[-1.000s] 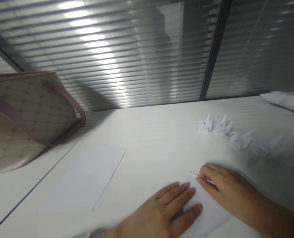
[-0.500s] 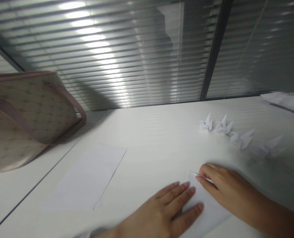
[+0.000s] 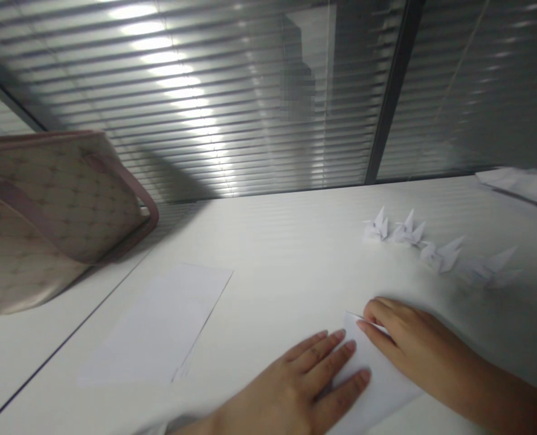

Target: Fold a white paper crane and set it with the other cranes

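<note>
A folded white sheet of paper [image 3: 377, 386] lies on the white table [image 3: 286, 254] near its front edge. My left hand [image 3: 295, 386] rests flat on the paper's left part, fingers stretched out and together. My right hand [image 3: 408, 344] lies on the paper's far right side; its thumb and forefinger pinch the paper's upper corner. Behind my right hand stands a row of several small white folded paper cranes [image 3: 435, 248].
A stack of flat white sheets [image 3: 159, 326] lies left of my hands. A beige patterned bag with pink handles [image 3: 51, 205] stands at the far left. Closed blinds behind glass [image 3: 232, 103] run along the table's back edge. More paper [image 3: 522, 181] lies far right.
</note>
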`<state>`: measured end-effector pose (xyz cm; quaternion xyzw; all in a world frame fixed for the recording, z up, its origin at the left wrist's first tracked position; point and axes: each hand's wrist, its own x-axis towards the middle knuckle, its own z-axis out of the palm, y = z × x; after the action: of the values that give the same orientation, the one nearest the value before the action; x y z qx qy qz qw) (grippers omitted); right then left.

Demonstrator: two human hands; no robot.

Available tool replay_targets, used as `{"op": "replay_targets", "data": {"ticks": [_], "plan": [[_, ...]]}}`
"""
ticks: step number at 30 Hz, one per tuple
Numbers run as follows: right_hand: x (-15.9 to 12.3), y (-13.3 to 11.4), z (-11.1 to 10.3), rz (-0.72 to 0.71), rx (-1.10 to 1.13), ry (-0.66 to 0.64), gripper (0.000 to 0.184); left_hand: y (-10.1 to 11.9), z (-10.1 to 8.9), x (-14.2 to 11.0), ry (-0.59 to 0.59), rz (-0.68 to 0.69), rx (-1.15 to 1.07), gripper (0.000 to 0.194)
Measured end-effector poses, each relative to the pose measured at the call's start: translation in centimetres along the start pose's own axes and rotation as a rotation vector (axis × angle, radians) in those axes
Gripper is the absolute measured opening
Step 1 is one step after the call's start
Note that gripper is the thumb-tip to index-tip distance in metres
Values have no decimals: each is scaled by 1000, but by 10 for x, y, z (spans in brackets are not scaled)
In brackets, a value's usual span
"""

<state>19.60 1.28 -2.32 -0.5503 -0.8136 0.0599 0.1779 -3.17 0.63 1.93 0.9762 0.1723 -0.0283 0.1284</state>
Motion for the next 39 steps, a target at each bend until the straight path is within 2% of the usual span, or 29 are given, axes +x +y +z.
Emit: {"op": "replay_targets", "data": {"ticks": [7, 14, 26, 31, 34, 39], "plan": [[0, 1, 3, -24, -22, 15, 21, 0, 1, -1, 9, -2, 8, 56], [0, 1, 2, -65, -23, 72, 21, 0, 0, 0, -36, 12, 12, 56], [1, 0, 2, -7, -16, 32, 21, 0, -3, 1, 13, 14, -3, 57], [1, -1, 2, 6, -8, 1, 23, 1, -3, 2, -16, 6, 7, 55], [1, -1, 1, -7, -13, 8, 23, 1, -2, 2, -36, 17, -3, 54], [2, -1, 2, -32, -26, 46, 22, 1, -1, 0, -3, -5, 4, 53]]}}
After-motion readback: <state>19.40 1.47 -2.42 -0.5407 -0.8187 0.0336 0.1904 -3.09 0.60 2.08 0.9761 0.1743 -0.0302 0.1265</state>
